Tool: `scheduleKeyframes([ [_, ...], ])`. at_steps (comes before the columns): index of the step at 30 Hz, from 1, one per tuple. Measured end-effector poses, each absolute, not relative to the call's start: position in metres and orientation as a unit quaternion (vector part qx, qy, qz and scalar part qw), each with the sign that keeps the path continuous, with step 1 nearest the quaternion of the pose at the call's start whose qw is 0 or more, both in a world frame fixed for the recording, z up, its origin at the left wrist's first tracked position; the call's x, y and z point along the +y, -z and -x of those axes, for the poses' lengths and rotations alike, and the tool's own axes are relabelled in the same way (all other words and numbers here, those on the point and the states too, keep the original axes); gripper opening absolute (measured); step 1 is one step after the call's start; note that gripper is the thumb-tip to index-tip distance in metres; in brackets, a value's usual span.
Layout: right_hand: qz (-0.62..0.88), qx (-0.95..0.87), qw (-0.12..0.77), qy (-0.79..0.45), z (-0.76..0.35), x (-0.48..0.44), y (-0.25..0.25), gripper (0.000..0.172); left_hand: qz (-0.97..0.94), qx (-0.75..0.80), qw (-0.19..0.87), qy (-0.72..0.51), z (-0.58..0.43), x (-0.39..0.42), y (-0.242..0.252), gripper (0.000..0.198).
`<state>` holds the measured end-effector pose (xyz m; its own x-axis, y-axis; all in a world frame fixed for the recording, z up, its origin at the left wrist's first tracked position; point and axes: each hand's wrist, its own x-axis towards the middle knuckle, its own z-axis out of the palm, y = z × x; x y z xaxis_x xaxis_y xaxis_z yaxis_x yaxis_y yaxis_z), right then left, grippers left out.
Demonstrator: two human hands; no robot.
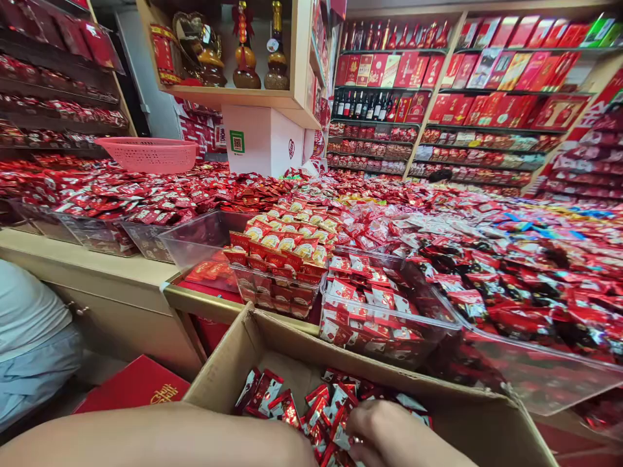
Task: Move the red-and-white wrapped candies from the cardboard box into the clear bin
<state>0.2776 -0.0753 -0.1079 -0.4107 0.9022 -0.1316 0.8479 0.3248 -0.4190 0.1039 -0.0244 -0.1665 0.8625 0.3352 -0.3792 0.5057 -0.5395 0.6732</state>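
Observation:
Small red and white wrapped sweet packets (287,408) lie loose in an uncovered cardboard box (389,373) right in front of me. My right hand (377,425) is down inside the box, its fingers curled in on some of these packets; the fingertips are partly hidden. From the lower left my left forearm (160,434) reaches across the box's near side. The left hand itself is cut off by the bottom edge of the picture. Just beyond the box stands a clear plastic bin (384,311) of similar red and white packets.
Gold and red packets (292,240) are stacked in another bin. Heaps of wrapped sweets (511,279) spread to the right. A pink basket (150,155) sits at the back left. A person (29,344) is at the left edge, near a red box (136,386).

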Motion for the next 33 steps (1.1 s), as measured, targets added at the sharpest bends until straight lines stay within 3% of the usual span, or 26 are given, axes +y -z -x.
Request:
scheduleKeyframes([
  [1,0.555,-0.79,0.09,-0.245,-0.279,-0.076,0.102,0.008,-0.892,0.24,0.355,0.144,-0.104,-0.02,0.15,0.043],
  [3,0.561,-0.737,0.159,-0.341,-0.281,-0.077,0.093,0.009,-0.892,0.23,0.36,0.148,-0.108,-0.01,0.113,0.023],
  [7,0.494,-0.598,0.286,-0.563,-0.284,-0.078,0.081,0.02,-0.77,0.288,0.565,-0.074,-0.124,0.004,0.063,0.02],
  [10,0.467,-0.529,0.322,-0.631,-0.284,-0.078,0.077,0.022,-0.686,0.29,0.653,-0.139,-0.13,0.002,0.056,0.021],
  [14,0.484,-0.51,0.359,-0.614,-0.284,-0.078,0.077,0.024,-0.66,0.317,0.66,-0.166,-0.128,-0.004,0.057,0.02],
  [19,0.502,-0.493,0.409,-0.581,-0.283,-0.075,0.075,0.028,-0.663,0.277,0.69,-0.086,-0.125,-0.01,0.06,0.05],
  [28,0.575,-0.616,0.356,-0.402,-0.29,-0.079,0.069,0.028,-0.669,0.287,0.679,-0.097,-0.127,-0.013,0.064,0.029],
  [33,0.555,-0.58,0.389,-0.451,-0.29,-0.081,0.065,0.025,-0.623,0.278,0.723,-0.108,-0.127,-0.014,0.058,0.029],
])
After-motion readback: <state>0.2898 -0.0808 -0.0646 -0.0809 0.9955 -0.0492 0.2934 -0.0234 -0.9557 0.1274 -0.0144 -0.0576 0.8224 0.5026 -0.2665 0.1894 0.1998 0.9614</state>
